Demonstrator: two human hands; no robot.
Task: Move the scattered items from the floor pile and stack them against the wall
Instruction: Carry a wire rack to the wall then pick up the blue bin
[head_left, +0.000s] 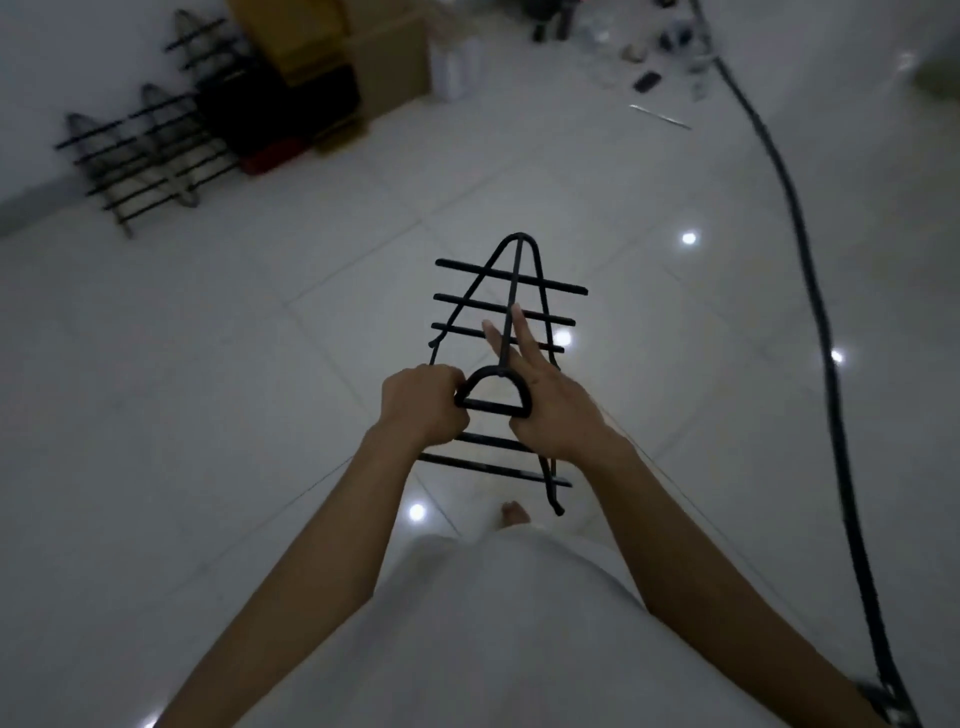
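Right now you carry a black wire rack (511, 312) above the tiled floor (260, 338), out in front of you. Your left hand (423, 402) curls tight round its D-shaped handle (493, 392) from the left side. Your right hand (550, 400) pinches the handle's right end, two fingers (522, 332) straight along the centre bar. Far beyond your left hand, similar racks (145, 156) lean against the wall (78, 52).

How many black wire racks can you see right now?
4. One rack is held in both hands, the left hand and right hand. Three lean at the wall, upper left. More may be hidden behind them.
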